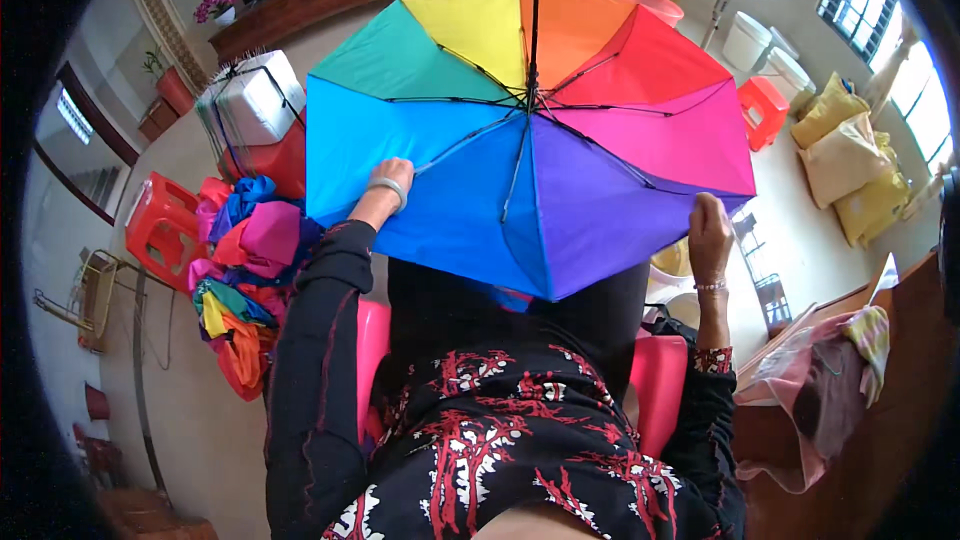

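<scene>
Open rainbow umbrella [530, 130] spread across the centre, canopy blocking nearly all passage ahead of the lap; ribs and shaft crossing its underside. Left hand [390, 180] on the blue panel's edge, right hand [708, 230] on the purple edge, both hard against the fabric. To the left, heap of folded coloured umbrellas [245, 270] and red plastic stool [160, 225] closing off the floor, with a strapped white box [255, 100] behind. To the right, wooden table [880, 340] draped with cloth [820, 380], close to the elbow. Open floor strip [180, 420] at lower left, and pale floor [810, 240] between the canopy rim and yellow cushions [850, 155].
</scene>
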`<control>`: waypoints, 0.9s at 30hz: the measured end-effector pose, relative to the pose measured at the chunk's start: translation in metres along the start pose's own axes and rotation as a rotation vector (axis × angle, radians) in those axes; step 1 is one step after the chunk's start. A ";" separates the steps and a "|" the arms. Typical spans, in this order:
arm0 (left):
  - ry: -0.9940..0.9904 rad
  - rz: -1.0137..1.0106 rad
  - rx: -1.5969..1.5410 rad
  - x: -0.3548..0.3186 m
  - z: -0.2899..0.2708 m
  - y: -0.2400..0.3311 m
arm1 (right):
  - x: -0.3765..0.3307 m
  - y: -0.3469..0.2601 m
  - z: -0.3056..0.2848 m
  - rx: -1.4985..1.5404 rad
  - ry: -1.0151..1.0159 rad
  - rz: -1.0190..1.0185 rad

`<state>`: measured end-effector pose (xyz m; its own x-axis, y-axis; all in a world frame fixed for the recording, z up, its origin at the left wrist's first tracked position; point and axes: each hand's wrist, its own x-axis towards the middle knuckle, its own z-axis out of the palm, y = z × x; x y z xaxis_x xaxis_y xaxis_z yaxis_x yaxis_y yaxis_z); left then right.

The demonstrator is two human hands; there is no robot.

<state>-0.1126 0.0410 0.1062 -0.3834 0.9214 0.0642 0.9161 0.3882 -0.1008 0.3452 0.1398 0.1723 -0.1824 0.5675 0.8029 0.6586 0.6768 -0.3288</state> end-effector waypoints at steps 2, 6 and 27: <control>0.092 0.027 -0.029 -0.001 0.004 0.002 | -0.015 -0.005 0.011 0.095 -0.236 -0.020; 0.244 0.085 -0.212 -0.015 0.042 0.027 | -0.032 -0.028 0.029 0.306 -0.584 -0.087; 0.049 -0.231 -0.524 -0.053 0.051 0.159 | -0.044 -0.043 0.042 0.470 -0.947 -0.058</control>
<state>0.0473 0.0551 0.0364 -0.5858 0.8071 0.0737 0.7504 0.5057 0.4257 0.2941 0.1060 0.1304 -0.8326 0.5254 0.1752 0.3185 0.7131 -0.6245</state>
